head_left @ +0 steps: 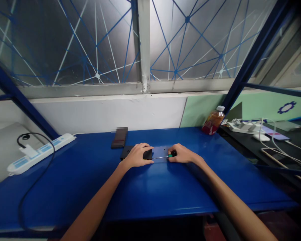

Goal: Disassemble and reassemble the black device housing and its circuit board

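Note:
My left hand point(138, 155) is closed over a flat black box-like object point(125, 152), thumb and fingers at its right end. From there a thin pale greyish plate point(160, 151) extends to the right, with a small dark dot near its far edge. In my right hand point(182, 154) is a screwdriver point(171, 155) with a green and black handle, gripped with curled fingers. Its thin metal shaft points left across the plate toward my left hand. Where the tip ends is hard to make out. A dark phone point(119, 137) lies just behind the black object.
On the blue table point(163, 194), a white power strip point(42, 153) with a black cable point(50, 167) lies at left. A drink bottle point(214, 120) leans at the back right. Cables, chargers and a phone point(278, 157) cover the black surface on the right.

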Motion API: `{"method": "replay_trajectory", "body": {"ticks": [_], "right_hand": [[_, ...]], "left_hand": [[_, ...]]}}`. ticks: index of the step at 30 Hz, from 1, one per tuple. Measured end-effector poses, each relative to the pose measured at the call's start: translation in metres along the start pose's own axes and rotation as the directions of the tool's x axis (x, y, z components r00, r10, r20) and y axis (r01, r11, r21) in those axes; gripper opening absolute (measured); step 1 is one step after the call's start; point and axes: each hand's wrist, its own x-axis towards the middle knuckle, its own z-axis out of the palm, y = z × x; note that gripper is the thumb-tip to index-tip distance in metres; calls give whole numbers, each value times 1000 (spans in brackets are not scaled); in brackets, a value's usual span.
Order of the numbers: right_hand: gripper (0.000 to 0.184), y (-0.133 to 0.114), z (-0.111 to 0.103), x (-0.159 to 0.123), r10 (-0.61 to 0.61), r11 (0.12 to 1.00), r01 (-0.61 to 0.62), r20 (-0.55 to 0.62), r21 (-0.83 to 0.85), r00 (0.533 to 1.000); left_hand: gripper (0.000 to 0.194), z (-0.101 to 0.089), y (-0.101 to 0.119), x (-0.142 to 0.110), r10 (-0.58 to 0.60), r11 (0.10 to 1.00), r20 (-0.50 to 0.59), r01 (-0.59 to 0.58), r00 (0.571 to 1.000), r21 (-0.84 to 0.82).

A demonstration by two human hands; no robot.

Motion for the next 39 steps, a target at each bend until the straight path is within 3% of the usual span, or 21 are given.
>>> {"method": "replay_trajectory", "body": {"ticks": [10,16,24,29,34,39], "right_hand": [[20,4,-1,0,-20,999,20,-1,34,1000],[32,2,-4,-2,-34,999,35,-24,32,999],[33,-1,-9,-5,-72,997,73,-41,34,997],[37,-5,-11,-7,-60,992,70,-101,101,993],[38,-11,-11,-10,-7,970,10,-13,243,1000],[40,-14,-10,-9,-58,987,69,-83,148,995]], "left_hand": [[63,0,0,0,4,1000,6,-4,1000,0],[61,0,1,0,2,1000,-16,-2,1000,-5],[62,-1,3,-1,-51,999,-74,50,996,-21],[62,-2,0,-1,-35,999,-126,30,991,-40],[59,-3,-4,-1,-28,998,-184,17,982,-60],[58,0,-3,0,-38,999,-169,36,985,-18]]}}
